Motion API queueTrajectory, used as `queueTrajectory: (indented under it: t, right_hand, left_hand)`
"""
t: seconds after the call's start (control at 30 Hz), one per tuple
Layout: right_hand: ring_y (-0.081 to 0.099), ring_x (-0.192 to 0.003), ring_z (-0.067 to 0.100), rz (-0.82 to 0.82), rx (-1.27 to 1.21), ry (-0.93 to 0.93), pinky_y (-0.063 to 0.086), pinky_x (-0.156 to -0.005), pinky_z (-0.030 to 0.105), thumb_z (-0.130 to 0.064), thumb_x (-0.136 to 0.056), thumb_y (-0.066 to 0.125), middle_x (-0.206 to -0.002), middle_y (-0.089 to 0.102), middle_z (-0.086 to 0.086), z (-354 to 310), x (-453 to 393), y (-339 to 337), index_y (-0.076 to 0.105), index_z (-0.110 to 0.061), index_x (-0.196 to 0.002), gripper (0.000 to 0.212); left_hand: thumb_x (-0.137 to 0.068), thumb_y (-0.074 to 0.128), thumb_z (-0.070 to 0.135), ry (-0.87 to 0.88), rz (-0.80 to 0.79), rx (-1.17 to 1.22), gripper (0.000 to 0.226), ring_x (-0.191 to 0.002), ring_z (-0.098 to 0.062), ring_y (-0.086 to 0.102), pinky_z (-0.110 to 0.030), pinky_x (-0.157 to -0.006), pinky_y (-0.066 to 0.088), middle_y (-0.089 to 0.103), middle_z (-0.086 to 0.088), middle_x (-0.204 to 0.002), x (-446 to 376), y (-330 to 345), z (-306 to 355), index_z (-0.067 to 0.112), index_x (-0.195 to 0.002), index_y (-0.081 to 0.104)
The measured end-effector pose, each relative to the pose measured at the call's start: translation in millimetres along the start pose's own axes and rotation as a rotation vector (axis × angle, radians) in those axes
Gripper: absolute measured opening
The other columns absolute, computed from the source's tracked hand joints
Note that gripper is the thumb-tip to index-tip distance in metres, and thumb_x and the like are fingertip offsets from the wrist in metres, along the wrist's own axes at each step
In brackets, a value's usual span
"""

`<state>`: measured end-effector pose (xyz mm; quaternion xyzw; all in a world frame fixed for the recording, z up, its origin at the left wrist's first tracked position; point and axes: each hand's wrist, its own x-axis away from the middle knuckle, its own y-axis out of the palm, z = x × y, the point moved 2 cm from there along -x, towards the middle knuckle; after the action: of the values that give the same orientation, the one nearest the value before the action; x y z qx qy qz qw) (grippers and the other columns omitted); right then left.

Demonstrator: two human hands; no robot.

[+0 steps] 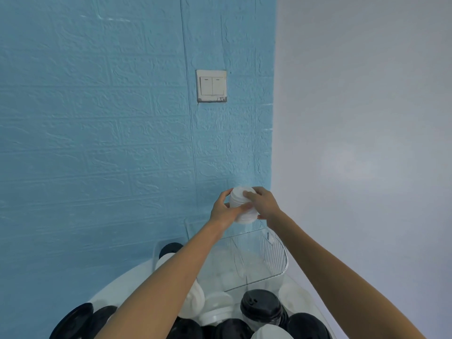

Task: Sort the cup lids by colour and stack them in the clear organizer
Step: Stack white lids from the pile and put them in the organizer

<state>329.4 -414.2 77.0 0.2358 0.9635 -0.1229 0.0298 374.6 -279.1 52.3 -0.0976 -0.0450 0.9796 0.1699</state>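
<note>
I have both hands raised at centre frame, against the blue wall: left hand (pixel 223 209) and right hand (pixel 265 203) each with its grip clamped on one stack of white lids (pixel 242 204), left from the near-left side, right over the top and far-right side. The stack's long axis runs tilted, top end up and toward the wall, bottom end down toward me. The clear organizer (pixel 276 255) sits directly below the stack, lower centre, its open top facing up; the right compartment looks empty, though white lids seem to lie in the one left of the divider. Judgement: the move is straight down, with the axis righted first. Loose black lids (pixel 260 305) and white lids (pixel 216 307) remain heaped on the worktop (pixel 102 293) at bottom frame, so sorting is partway.
</note>
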Motion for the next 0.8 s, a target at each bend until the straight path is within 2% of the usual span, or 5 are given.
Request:
queueTrajectory:
  t: [0.2, 0.3, 0.43, 0.63, 0.8]
  right_hand:
    - [0.064, -0.108, 0.029, -0.025, -0.021, 0.092, 0.057, -0.093, 0.052, -0.033, -0.093, 0.064, -0.119, 0.066, 0.006, 25.0, -12.1, 11.9, 0.061, -0.019, -0.126, 0.036]
    - [0.063, -0.108, 0.029, -0.036, -0.019, 0.109, 0.057, -0.093, 0.054, -0.032, -0.093, 0.063, -0.118, 0.065, 0.007, 29.9, -17.9, 15.3, 0.059, -0.019, -0.124, 0.034]
    - [0.06, -0.11, 0.029, -0.075, 0.043, 0.157, 0.056, -0.091, 0.047, -0.027, -0.096, 0.058, -0.12, 0.06, 0.009, 36.0, -22.1, 19.3, 0.054, -0.015, -0.126, 0.032]
    - [0.056, -0.088, 0.026, -0.197, 0.253, 0.222, 0.047, -0.068, 0.036, -0.023, -0.096, 0.05, -0.11, 0.057, 0.013, 35.3, -35.4, 27.4, 0.05, -0.007, -0.127, 0.036]
    - [0.056, -0.085, 0.03, -0.282, 0.315, 0.303, 0.049, -0.07, 0.038, -0.02, -0.094, 0.044, -0.109, 0.058, 0.016, 35.7, -43.3, 38.0, 0.053, -0.005, -0.126, 0.036]
  left_hand:
    - [-0.071, 0.089, 0.051, 0.09, -0.022, -0.254, 0.08, -0.1, -0.005, 0.063, -0.016, -0.071, 0.05, 0.065, 0.005, -0.118, -3.0, -7.4, -21.2, 0.041, -0.138, 0.047]
    - [-0.069, 0.09, 0.05, 0.12, -0.041, -0.367, 0.087, -0.103, -0.015, 0.064, -0.025, -0.076, 0.056, 0.065, 0.005, -0.12, -7.7, -8.3, -29.4, 0.038, -0.14, 0.042]
    - [-0.063, 0.09, 0.056, 0.119, -0.055, -0.501, 0.088, -0.098, -0.018, 0.066, -0.038, -0.083, 0.057, 0.068, 0.004, -0.113, -13.2, -11.6, -39.1, 0.038, -0.134, 0.042]
    - [-0.063, 0.078, 0.076, 0.079, 0.001, -0.846, 0.086, -0.114, -0.019, 0.046, -0.039, -0.09, 0.032, 0.056, 0.006, -0.105, -9.8, -8.8, -38.3, 0.037, -0.129, 0.039]
    - [-0.056, 0.074, 0.083, 0.026, -0.02, -0.975, 0.088, -0.116, -0.021, 0.045, -0.038, -0.085, 0.029, 0.062, 0.007, -0.11, -18.0, -6.9, -36.2, 0.035, -0.121, 0.041]
